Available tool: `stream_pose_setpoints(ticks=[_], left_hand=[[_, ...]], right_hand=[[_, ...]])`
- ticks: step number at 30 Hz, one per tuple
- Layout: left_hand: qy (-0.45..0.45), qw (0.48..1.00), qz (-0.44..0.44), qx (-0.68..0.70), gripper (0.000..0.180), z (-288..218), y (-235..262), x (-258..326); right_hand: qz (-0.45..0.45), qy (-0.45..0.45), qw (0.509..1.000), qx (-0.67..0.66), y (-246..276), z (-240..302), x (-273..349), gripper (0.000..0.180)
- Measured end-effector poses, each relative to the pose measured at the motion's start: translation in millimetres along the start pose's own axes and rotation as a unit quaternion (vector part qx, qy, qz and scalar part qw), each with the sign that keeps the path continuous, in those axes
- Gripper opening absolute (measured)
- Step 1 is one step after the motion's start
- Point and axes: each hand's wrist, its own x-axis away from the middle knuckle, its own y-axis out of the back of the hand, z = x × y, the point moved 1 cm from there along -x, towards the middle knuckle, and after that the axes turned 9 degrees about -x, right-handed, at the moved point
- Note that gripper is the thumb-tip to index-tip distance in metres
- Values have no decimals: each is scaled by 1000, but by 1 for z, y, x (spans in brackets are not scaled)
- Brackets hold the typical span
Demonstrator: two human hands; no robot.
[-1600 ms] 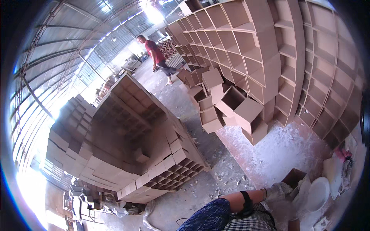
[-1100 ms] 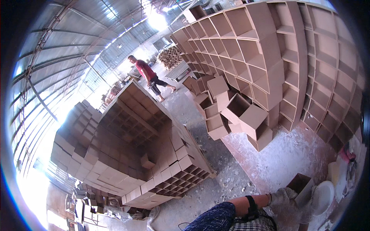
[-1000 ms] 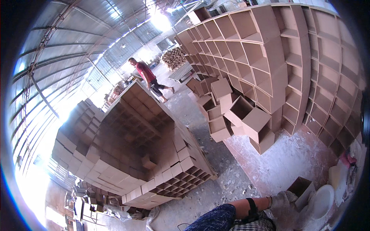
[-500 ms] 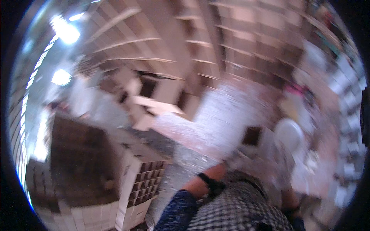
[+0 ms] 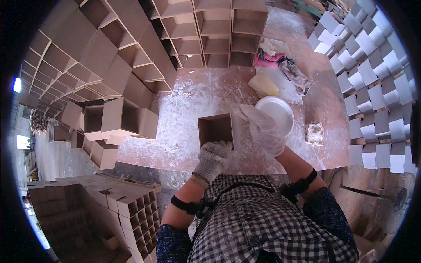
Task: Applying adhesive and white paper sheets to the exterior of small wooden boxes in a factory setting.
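Dusty reddish-brown table (image 5: 188,144) surface, streaked with white powder, fills the middle of the view, with stacks of open brown boxes walling it in. At its near edge stands a small open brown box (image 5: 215,130), its mouth facing up toward the camera. The left hand (image 5: 212,158), in a grey knitted glove, grips the near rim of this box, fingers curled over the edge. The right hand (image 5: 263,129), in a thin pale glove, lies against the box's right side, its fingers held together and stretched along the wall; whether it pinches anything cannot be told.

Just behind the right hand sits a round white bowl (image 5: 276,113), partly covered by the hand. Beyond the bowl lies a pale yellow slab (image 5: 263,84) on a white sheet, and farther back a heap of pink and grey cloth (image 5: 280,63). To the right of the bowl, a rough whitish lump (image 5: 315,133) rests on the table.

On the left, a few loose brown boxes (image 5: 118,120) lie tipped on their sides beside the tall stacked boxes (image 5: 131,48). On the right, rows of white-faced boxes (image 5: 372,87) line the edge of the view. Lower left, a block of gridded cardboard cells (image 5: 131,206) stands on the floor. The person's checked shirt (image 5: 263,228) and black arm bands fill the bottom.
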Motion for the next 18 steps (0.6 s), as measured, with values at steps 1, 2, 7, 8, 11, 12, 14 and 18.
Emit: stream_pose_setpoints(ticks=[1,2,7,8,11,12,14,18], left_hand=[[3,1000,0,-3,23,2,0,-2],[9,1000,14,4,22,4,-4,-5],[50,994,94,-16,25,-4,-28,-13],[45,998,42,-19,27,-4,-28,-10],[10,994,-88,-59,22,8,-22,-4],[-20,981,-166,-97,16,12,-19,-1],[-4,989,-86,-119,16,19,-41,16],[-51,996,-11,-72,16,15,-11,8]], right_hand=[[62,11,994,86,-6,0,-7,43],[122,22,977,172,-11,1,-11,47],[136,110,928,329,-37,-40,2,54],[162,94,909,372,-38,-43,7,55],[120,122,921,351,-30,-36,17,56],[121,120,920,352,-25,-29,22,56],[255,28,923,286,-20,6,29,56],[235,92,915,316,-21,21,99,48]])
